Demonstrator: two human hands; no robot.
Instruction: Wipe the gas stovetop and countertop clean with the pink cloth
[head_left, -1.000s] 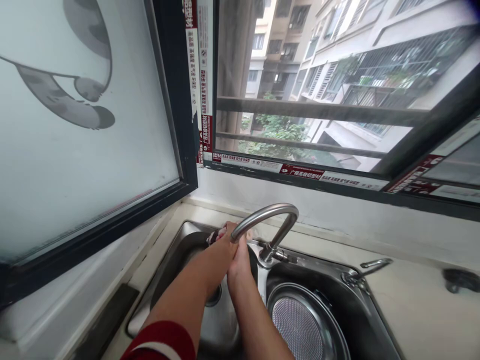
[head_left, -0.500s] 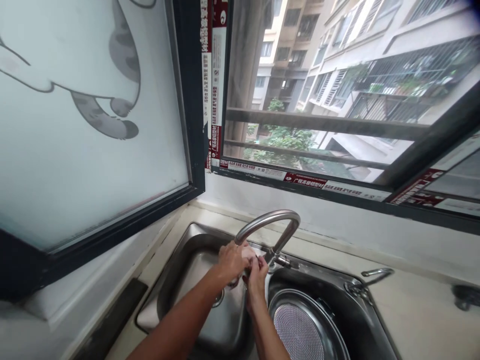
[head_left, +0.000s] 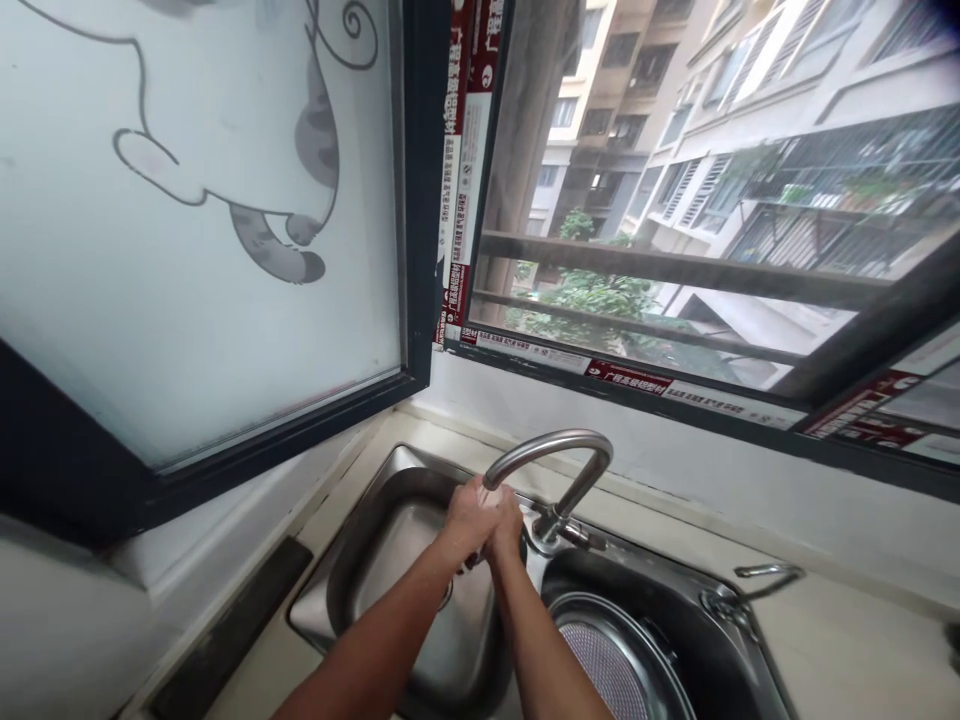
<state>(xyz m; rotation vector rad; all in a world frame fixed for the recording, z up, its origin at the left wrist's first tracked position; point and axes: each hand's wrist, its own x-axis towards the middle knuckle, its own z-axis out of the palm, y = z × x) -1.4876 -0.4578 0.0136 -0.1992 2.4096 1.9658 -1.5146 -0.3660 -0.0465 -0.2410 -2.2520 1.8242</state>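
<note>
Under the spout of the curved metal faucet [head_left: 555,440], my left hand [head_left: 470,522] and my right hand [head_left: 507,520] are pressed together over the left sink basin [head_left: 405,560]. A thin whitish stream of water falls onto them. The fingers of both hands are curled against each other. A small dark patch shows below the left hand, too shadowed to name. Whatever lies between the palms, if anything, is hidden.
In the right basin lies a round metal pan [head_left: 600,640] with a dotted base. A smaller tap [head_left: 769,580] stands at the right rim. The open frosted window sash [head_left: 300,350] reaches over the counter at left, and a window frame [head_left: 637,385] runs behind the sink.
My hands have come closer together; the right fingers, which were pinched near the left hand, now press around it. The view has shifted slightly to the left.
</note>
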